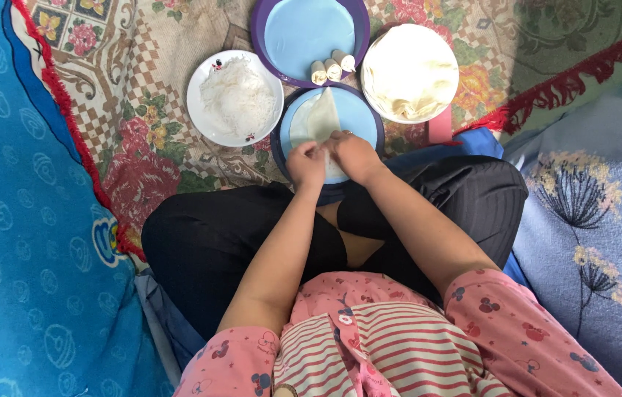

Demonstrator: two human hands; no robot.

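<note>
I sit cross-legged on the floor. A thin pale wrapper sheet [320, 117] lies on a round blue plate [361, 116] in front of my knees. My left hand [306, 163] and my right hand [354, 154] are side by side on the near edge of the wrapper, fingers pinching and folding it. The near part of the sheet is hidden under my hands. Three finished pale rolls [332, 68] lie on the near rim of a bigger purple-rimmed blue plate [304, 29] further away.
A white plate of white noodles [235, 97] stands at the left. A white plate with a stack of pale wrappers [408, 70] stands at the right, a pink object [440, 126] beside it. A floral rug lies beneath, blue blankets at both sides.
</note>
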